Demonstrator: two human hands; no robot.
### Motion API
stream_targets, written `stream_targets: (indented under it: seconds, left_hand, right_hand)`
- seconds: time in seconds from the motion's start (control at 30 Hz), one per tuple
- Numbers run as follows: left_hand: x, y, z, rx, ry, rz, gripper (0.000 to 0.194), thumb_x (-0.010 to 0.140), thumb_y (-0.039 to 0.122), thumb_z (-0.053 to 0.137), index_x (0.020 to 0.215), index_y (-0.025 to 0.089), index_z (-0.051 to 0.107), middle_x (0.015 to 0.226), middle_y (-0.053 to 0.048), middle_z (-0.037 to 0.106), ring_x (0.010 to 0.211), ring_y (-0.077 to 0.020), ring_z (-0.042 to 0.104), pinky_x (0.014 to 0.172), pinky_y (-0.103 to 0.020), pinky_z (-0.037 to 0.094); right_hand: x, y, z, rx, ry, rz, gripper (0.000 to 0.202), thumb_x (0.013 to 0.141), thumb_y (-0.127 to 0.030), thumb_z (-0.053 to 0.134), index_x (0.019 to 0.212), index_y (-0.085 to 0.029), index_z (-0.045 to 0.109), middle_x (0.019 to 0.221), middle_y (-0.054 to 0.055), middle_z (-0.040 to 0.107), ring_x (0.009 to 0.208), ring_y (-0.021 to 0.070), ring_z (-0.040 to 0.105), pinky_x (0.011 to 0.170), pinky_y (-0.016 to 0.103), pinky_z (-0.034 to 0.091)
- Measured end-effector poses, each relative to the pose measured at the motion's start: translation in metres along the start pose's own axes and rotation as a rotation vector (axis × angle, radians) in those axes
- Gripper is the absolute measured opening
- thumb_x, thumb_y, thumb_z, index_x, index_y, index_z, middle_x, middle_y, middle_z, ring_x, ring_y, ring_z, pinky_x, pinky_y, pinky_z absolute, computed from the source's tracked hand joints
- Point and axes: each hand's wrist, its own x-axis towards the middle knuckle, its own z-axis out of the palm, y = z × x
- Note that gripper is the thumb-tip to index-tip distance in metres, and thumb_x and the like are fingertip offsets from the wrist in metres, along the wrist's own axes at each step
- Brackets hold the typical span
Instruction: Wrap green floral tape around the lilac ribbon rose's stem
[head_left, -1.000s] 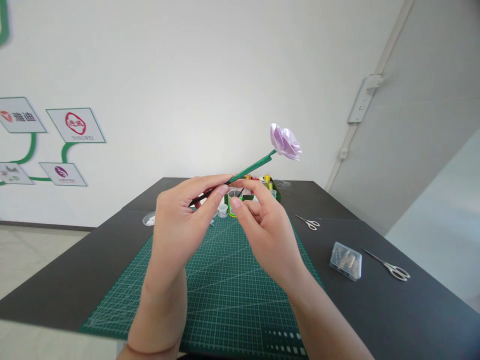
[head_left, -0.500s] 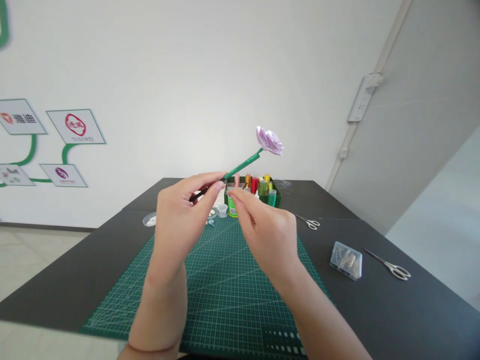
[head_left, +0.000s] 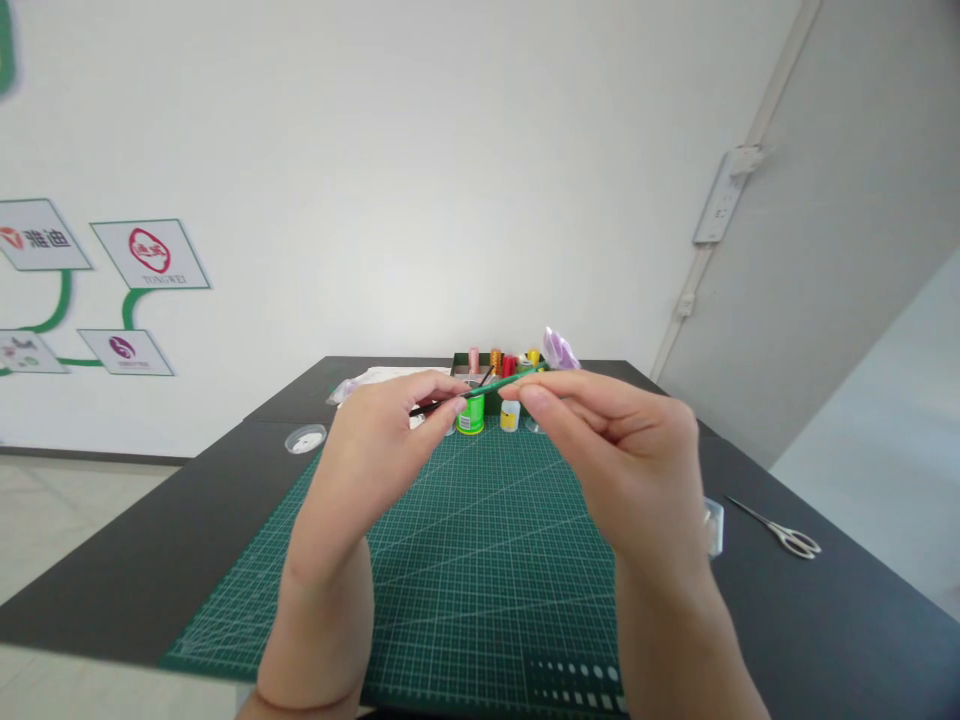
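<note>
An artificial flower with pale lilac petals (head_left: 560, 350) tilts to the right above the mat. Its stem (head_left: 491, 384) is wrapped in green along the upper part and black at the lower end. My left hand (head_left: 386, 435) pinches the stem between thumb and fingers where green meets black. My right hand (head_left: 634, 455) is closed in a pinch, its fingertips at the green stretch just below the bloom. Whatever lies between those right fingertips is too small to make out.
A green cutting mat (head_left: 480, 560) covers the middle of the black table (head_left: 187, 510). Behind my hands stand a green-labelled tub (head_left: 471, 413), a small bottle (head_left: 509, 416) and a box of thread spools (head_left: 474, 360). Scissors (head_left: 787, 535) and a partly hidden clear case (head_left: 715, 527) lie right.
The flower has tipped down and shifted right, its stem now nearly level. My right hand has moved right, away from my left hand, still pinched. My left hand keeps hold of the stem.
</note>
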Motion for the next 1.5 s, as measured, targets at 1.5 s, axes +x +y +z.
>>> stream_targets:
  seconds: [1.5]
  left_hand:
    - [-0.007, -0.004, -0.004, -0.109, 0.476, -0.067, 0.017, 0.094, 0.029, 0.07, 0.107, 0.029, 0.081, 0.097, 0.001, 0.081, 0.081, -0.0171, 0.073, 0.072, -0.027, 0.058]
  right_hand:
    - [0.037, 0.059, -0.017, -0.298, -0.516, 0.041, 0.023, 0.095, -0.035, 0.065, 0.09, -0.024, 0.085, 0.066, -0.001, 0.07, 0.056, 0.0123, 0.049, 0.058, 0.029, 0.039]
